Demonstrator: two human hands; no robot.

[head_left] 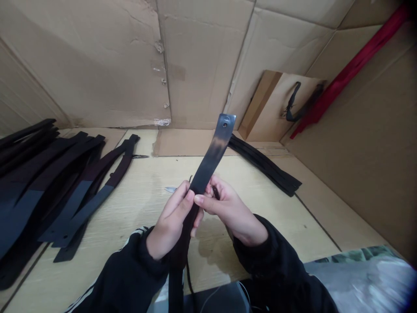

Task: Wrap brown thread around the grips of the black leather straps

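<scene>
My left hand [172,217] and my right hand [230,208] both grip a long black strap [213,152] over the table, thumbs on its face and nearly touching. The strap's upper end is smooth and shiny, with a small hole near the tip. Its lower, duller part hangs down toward my lap. A small dark loop [215,191] shows at the fingers of my right hand. To the left of the strap a pointed metal blade [170,189] shows, partly hidden behind my left hand. I cannot tell whether the loop and blade belong to one tool.
Several similar dark straps [87,187] lie piled on the left of the table [137,200]. More black strips [263,165] lie at the back right. Cardboard walls [202,56] enclose the back and right. A cardboard box [276,104] and a red strip [355,69] are at right.
</scene>
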